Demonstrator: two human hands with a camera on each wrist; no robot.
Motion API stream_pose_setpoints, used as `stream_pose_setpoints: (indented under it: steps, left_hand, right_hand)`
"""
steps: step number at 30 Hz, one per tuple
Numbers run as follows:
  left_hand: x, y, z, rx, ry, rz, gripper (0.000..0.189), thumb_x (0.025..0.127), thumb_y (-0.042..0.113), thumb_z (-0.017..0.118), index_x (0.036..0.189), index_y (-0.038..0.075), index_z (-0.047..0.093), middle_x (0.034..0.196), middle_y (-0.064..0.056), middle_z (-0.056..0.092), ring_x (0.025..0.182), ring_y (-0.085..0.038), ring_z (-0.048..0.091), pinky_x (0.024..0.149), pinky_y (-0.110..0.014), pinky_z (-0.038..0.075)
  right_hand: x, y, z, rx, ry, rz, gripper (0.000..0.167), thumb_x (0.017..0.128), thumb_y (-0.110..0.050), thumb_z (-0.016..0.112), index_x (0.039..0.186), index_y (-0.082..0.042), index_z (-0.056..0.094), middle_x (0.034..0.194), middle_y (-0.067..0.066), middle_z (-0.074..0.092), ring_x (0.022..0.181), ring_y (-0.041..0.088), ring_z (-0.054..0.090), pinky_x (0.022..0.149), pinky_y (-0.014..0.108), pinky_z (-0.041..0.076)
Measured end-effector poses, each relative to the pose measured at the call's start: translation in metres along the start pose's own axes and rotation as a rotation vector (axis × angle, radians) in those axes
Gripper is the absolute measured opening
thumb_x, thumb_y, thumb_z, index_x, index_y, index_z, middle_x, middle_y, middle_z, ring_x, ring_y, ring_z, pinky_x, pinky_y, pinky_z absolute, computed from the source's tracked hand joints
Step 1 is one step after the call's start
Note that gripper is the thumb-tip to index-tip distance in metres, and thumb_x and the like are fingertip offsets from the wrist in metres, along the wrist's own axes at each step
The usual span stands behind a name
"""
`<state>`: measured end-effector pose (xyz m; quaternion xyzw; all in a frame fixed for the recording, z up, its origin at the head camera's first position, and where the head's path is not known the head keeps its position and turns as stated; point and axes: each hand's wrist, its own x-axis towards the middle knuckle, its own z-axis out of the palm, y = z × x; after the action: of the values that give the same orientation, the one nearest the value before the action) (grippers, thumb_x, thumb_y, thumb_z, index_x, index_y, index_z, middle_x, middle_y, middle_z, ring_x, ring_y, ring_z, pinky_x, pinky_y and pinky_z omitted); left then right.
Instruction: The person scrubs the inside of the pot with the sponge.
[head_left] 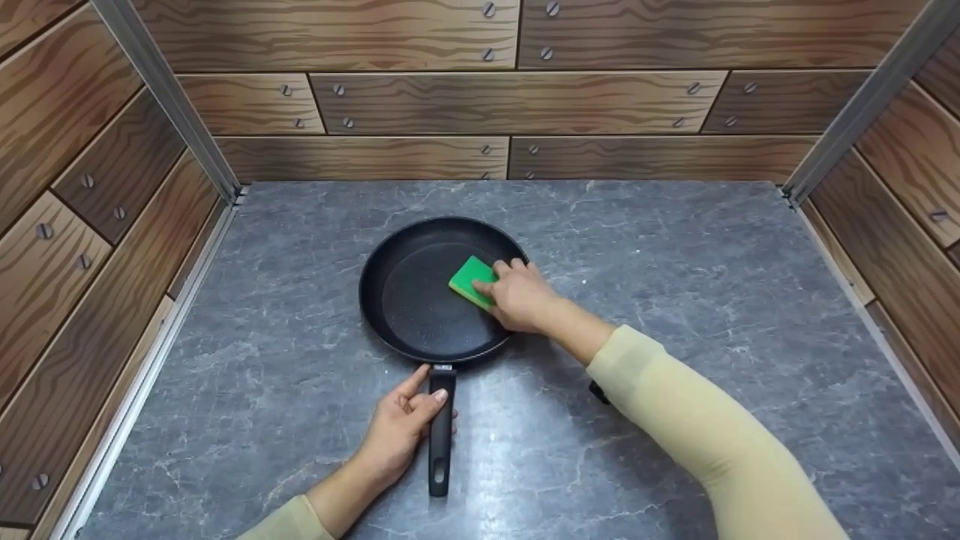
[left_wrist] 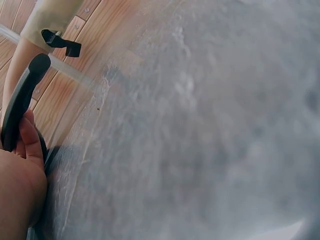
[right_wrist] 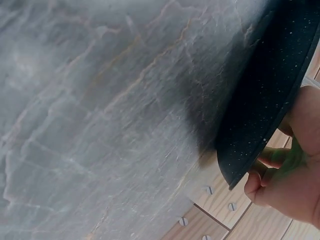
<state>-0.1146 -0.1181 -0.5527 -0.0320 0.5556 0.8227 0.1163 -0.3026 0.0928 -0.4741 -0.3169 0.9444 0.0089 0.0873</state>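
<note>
A black frying pan (head_left: 416, 300) with a speckled coating sits near the middle of the table. My left hand (head_left: 394, 427) grips its black handle (head_left: 439, 457) close to the pan body, thumb on top and fingers passing underneath. Inside the pan, at its right side, my right hand (head_left: 525, 296) holds a green and yellow sponge (head_left: 471, 276), green face up. The right wrist view shows the pan's outer wall (right_wrist: 265, 95) and curled fingers (right_wrist: 256, 187) at the rim, with most of the sponge hidden.
The grey marbled table (head_left: 675, 262) reaches back to a wood-plank-patterned wall (head_left: 517, 105). Similar side walls with metal posts (head_left: 169, 97) stand left and right. A small black device (head_left: 598, 392) shows under the right sleeve.
</note>
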Motion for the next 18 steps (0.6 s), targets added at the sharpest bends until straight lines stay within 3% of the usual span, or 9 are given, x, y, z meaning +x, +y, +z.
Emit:
stream_pose_setpoints:
  steps: [18]
  left_hand:
    - [0.000,0.001,0.000,0.007,0.008,-0.004,0.081,0.104,0.005,0.065,0.165,-0.009,0.014,0.086,-0.009,0.075,0.074,-0.018,0.075,0.070,-0.028,0.063]
  right_hand:
    - [-0.015,-0.009,0.004,0.135,0.013,-0.142,0.057,0.101,-0.039,0.075,0.153,-0.027,0.057,0.143,0.020,0.052,0.117,0.038,0.052,0.096,0.051,0.051]
